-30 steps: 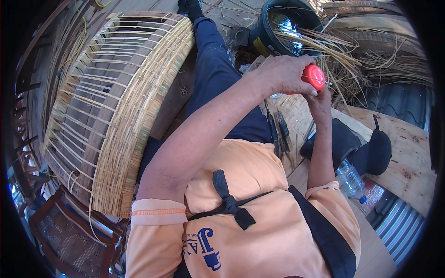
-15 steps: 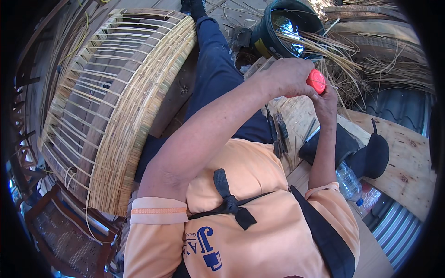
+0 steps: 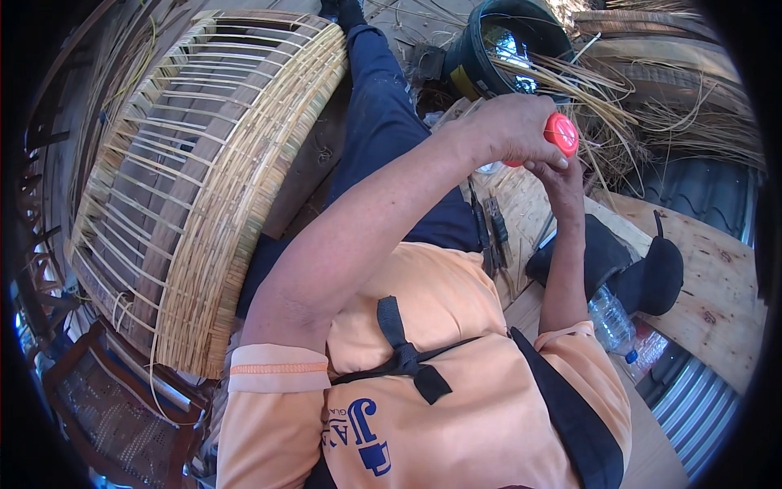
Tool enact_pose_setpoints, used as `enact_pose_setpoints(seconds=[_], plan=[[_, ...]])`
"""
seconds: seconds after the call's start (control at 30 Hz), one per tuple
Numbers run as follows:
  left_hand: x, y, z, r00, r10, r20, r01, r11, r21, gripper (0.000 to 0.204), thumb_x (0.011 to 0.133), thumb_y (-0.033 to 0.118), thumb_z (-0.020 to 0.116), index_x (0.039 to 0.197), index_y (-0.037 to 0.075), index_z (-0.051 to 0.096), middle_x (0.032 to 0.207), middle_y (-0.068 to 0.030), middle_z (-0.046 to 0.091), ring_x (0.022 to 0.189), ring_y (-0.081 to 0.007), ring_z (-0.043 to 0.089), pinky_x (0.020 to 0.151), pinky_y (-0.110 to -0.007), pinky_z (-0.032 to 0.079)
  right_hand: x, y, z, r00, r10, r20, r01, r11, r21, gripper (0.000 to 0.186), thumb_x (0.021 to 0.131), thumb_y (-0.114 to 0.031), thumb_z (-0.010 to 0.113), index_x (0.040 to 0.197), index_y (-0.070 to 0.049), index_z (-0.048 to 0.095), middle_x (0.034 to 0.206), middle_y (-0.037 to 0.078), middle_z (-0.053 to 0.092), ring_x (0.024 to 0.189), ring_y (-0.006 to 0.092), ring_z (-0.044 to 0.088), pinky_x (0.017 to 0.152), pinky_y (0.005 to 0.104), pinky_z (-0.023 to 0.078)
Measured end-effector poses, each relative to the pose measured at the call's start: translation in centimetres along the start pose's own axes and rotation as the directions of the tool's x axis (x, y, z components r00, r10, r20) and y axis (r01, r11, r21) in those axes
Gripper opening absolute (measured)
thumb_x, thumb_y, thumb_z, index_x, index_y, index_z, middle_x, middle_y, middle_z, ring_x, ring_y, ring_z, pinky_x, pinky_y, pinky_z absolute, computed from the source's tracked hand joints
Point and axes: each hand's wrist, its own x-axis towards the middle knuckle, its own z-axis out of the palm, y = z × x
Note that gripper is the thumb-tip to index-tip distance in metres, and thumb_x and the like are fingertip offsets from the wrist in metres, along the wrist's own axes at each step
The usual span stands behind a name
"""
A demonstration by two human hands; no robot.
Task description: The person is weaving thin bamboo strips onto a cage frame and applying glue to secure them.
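My left hand [image 3: 517, 129] is closed round a shiny red, round-ended object [image 3: 562, 134]; its end sticks out past the fingers toward the right. I cannot make out its full shape, since the hand covers most of it. Right below, my right hand [image 3: 560, 181] meets the left one and grips the object's lower side, with its fingers partly hidden. Both hands are raised above a wooden board [image 3: 529, 208] beside my leg. Under my left wrist shows a small piece of something clear. Pliers-like tools [image 3: 497, 228] lie on the board.
A woven cane frame [image 3: 236, 187] stands along my left. Ahead is a dark bucket [image 3: 481, 65] of water with cane strips [image 3: 586, 90] across it. On the right are a black cap [image 3: 652, 273], a plastic bottle [image 3: 611, 322] and a plywood sheet [image 3: 709, 285].
The red object has shifted slightly right and up, with its end tilted differently. My left hand has moved a little up; my right fingers sit lower against the object.
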Motion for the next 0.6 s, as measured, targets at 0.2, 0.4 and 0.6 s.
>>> enact_pose_setpoints(seconds=[0.2,0.4,0.6], plan=[[0.0,0.2,0.0,0.999,-0.042,0.013,0.042,0.999,0.021,0.068,0.062,0.052,0.074,0.102,-0.001,0.06,0.096,-0.0175,0.065,0.09,-0.0307,0.064,0.078,-0.037,0.049,0.5,2.8,-0.9,0.999,-0.008,0.032,0.008,1.0,0.0,0.032,0.078,-0.007,0.074,0.106,-0.001,0.061,0.101,0.004,0.064,0.093,0.0115,0.06,0.081,0.0266,0.05],[-0.2,-0.2,0.4,0.999,-0.041,0.015,0.04,0.997,0.067,0.068,0.063,0.053,0.074,0.101,-0.001,0.06,0.096,-0.0181,0.065,0.091,-0.0318,0.063,0.079,-0.038,0.049,0.5,3.5,-0.6,0.995,-0.082,-0.059,0.072,0.984,-0.165,0.029,0.08,-0.008,0.073,0.106,-0.001,0.063,0.101,0.004,0.065,0.093,0.0128,0.06,0.082,0.0282,0.049],[-0.2,0.1,0.3,0.999,-0.041,0.016,0.039,0.993,0.108,0.065,0.063,0.052,0.074,0.099,0.0,0.06,0.097,-0.0186,0.065,0.093,-0.0327,0.063,0.081,-0.039,0.049,0.8,4.4,-1.2,0.989,-0.136,-0.052,0.12,0.963,-0.241,0.029,0.08,-0.008,0.073,0.106,-0.001,0.062,0.101,0.004,0.065,0.091,0.0132,0.06,0.081,0.029,0.048]])
